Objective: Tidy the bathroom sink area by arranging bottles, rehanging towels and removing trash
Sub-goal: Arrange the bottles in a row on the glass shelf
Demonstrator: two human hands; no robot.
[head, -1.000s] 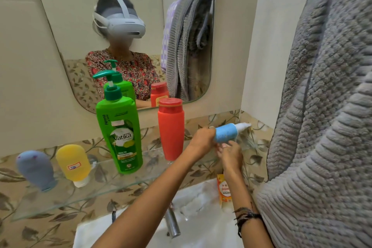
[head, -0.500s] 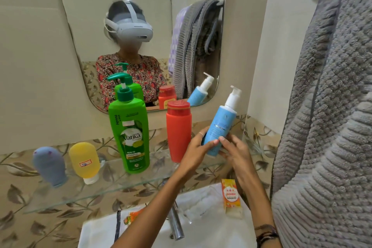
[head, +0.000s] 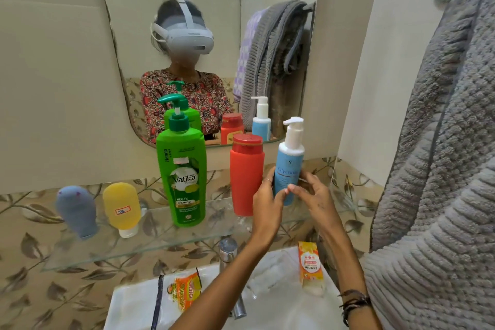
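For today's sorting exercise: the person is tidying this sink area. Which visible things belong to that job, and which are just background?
Job:
blue pump bottle with white top, held by left hand and right hand
tall green shampoo bottle
red plastic bottle
orange snack wrapper
grey ribbed towel

Background:
wall mirror
chrome tap

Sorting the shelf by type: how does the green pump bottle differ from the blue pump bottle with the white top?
The green pump bottle is larger, with a green pump; the blue pump bottle is slimmer, with a white pump. The green one stands free on the glass shelf; the blue one is held by the left hand and right hand. Both are upright.
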